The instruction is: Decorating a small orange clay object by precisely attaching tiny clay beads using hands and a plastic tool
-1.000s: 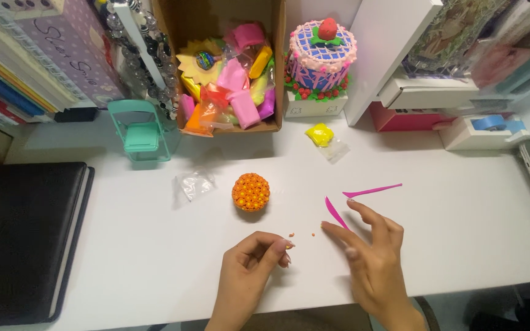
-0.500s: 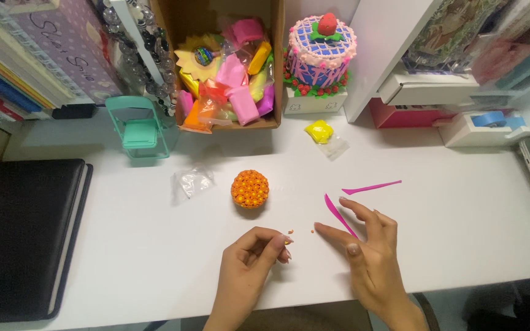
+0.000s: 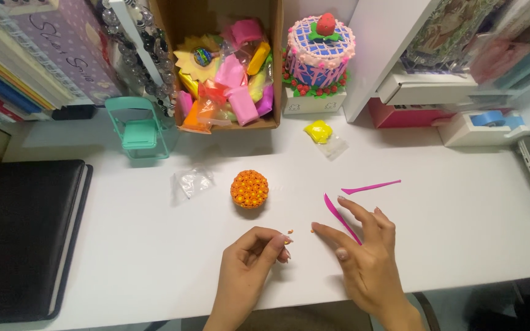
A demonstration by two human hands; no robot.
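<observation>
- While the left hand point(image 3: 249, 257) rests on the white desk point(image 3: 461, 233) with thumb and fingers pinched together at the tips, it appears to be gripping a tiny orange bit of clay; the bit itself is too small to make out for certain.
- Right hand point(image 3: 363, 257) lies flat beside it, fingers spread and released, holding nothing. Its index tip points at small orange crumbs point(image 3: 291, 232) lying between the two hands.
- Step in hand, as I judge it: rolling or shaping a small orange bead to add to the orange studded ball point(image 3: 249, 189).
- That ball sits just beyond the left hand's fingertips, apart from both hands. It is round, bright orange, covered all over in small raised dots, slightly flattened where it meets the desk.
- The next move would likely call for a light, precise pinch and a gentle press, since soft clay dents easily.
- Two thin pink sculpting tools: one point(image 3: 341, 217) lies partly under the right hand's fingers, the other point(image 3: 370, 186) just beyond them.
- Farther beyond the hands: a cardboard box of coloured clay packets point(image 3: 228, 92), a yellow clay lump point(image 3: 318, 130) and a crumpled clear wrapper point(image 3: 192, 182).
- Well to the left of the left hand: a black notebook point(image 3: 23, 233).
</observation>
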